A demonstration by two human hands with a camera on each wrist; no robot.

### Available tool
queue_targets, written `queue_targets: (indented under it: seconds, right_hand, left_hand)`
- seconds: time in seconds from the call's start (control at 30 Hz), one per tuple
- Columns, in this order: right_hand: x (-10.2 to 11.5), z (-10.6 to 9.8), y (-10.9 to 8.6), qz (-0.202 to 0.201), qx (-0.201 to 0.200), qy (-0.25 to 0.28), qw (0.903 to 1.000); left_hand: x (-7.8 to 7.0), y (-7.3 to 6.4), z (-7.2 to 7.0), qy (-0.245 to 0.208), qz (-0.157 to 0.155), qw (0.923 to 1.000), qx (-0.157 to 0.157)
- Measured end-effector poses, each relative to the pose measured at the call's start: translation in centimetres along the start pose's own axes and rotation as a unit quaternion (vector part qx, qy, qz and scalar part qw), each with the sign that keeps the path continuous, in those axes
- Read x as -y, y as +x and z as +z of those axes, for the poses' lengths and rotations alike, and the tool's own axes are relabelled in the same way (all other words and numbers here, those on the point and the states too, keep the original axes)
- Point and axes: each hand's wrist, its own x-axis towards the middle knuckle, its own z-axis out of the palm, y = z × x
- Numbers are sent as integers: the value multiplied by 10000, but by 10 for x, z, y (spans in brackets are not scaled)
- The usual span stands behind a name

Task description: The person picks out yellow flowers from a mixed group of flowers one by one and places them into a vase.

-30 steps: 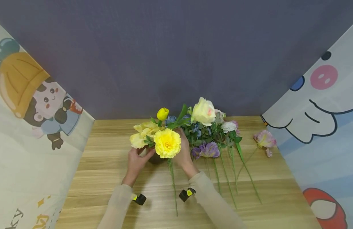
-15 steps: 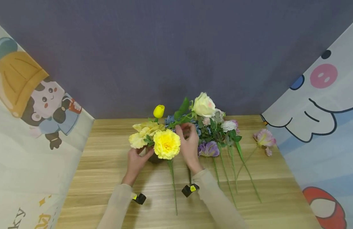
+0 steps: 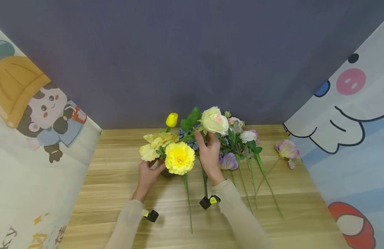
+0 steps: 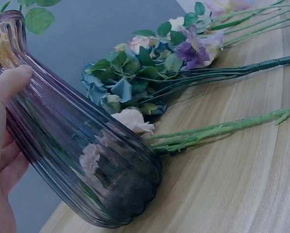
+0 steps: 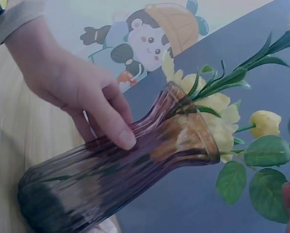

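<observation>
My left hand (image 3: 147,176) grips a ribbed, tinted glass vase (image 4: 87,145) just below its neck; in the right wrist view the thumb lies along its side. Out of the vase come a yellow carnation (image 3: 180,158), a pale yellow flower (image 3: 156,143) and a yellow tulip (image 3: 171,120). My right hand (image 3: 209,157) pinches a cream-white rose (image 3: 214,120) just under its bloom, though the bloom partly hides the fingertips. Green rose leaves (image 5: 268,150) spread beside the vase mouth, where the rose's stem runs.
Blue flowers (image 4: 118,90), a purple flower (image 3: 228,161) and a white flower (image 3: 248,136) lie bunched to the right, stems toward the front. A pink flower (image 3: 287,149) lies farther right. A dark wall (image 3: 192,62) rises behind the wooden table (image 3: 111,180).
My right hand has slid right from behind the carnation up to the rose bloom. Most recently the rose has shifted left and lower. The left hand has stayed nearly still on the vase.
</observation>
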Motion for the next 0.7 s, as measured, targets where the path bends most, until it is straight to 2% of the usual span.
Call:
queue_targets:
  seconds: [0.2, 0.43, 0.5, 0.7]
  right_hand:
    - [1, 3, -3, 15, -121, -339, 9993]
    - [-4, 5, -6, -383, 23, -760, 9964]
    - [-4, 7, -7, -343, 67, -690, 9970]
    - [-4, 14, -15, 152, 250, -212, 9993]
  left_hand:
    - [2, 0, 1, -57, -5, 10000, -9]
    - [2, 1, 2, -154, -170, 9997, -5]
    - [3, 1, 2, -144, -179, 9997, 1]
    - [4, 1, 2, -202, -134, 9997, -34]
